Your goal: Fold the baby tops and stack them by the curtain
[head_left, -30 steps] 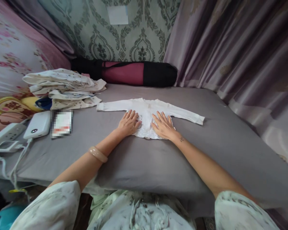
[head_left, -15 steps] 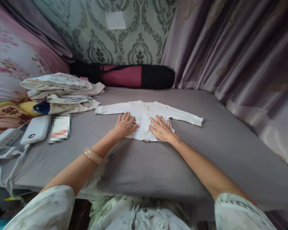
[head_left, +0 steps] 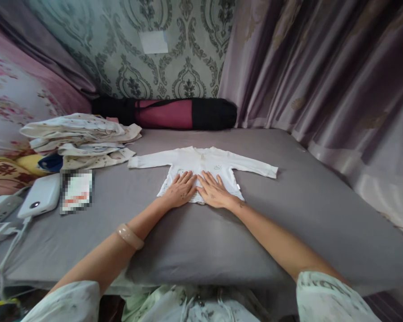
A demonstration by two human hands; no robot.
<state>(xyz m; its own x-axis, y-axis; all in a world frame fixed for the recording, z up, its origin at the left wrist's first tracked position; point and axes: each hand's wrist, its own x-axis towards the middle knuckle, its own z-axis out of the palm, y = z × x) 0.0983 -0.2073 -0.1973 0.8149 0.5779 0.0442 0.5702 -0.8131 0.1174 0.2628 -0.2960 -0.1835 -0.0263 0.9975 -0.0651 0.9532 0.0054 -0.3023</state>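
Observation:
A small white long-sleeved baby shirt (head_left: 204, 162) lies spread flat on the grey bed sheet (head_left: 289, 214), both sleeves stretched out sideways. My left hand (head_left: 181, 189) rests flat on the lower middle of the shirt, fingers stretched out. My right hand (head_left: 213, 190) lies flat right beside it, fingers open, the two hands nearly touching over the hem. Neither hand holds anything. A pale bangle (head_left: 130, 236) sits on my left forearm.
A pile of folded pale clothes (head_left: 77, 138) sits at the back left. A white power bank (head_left: 40, 201), a blurred card (head_left: 76, 191) and a power strip (head_left: 0, 208) lie at the left edge. A red and black roll bag (head_left: 168, 113) lies against the wall. Curtains hang on the right.
Both hands have slid inward and down the shirt toward its hem, coming together at the middle. The view has tilted slightly, shifting the scene downward.

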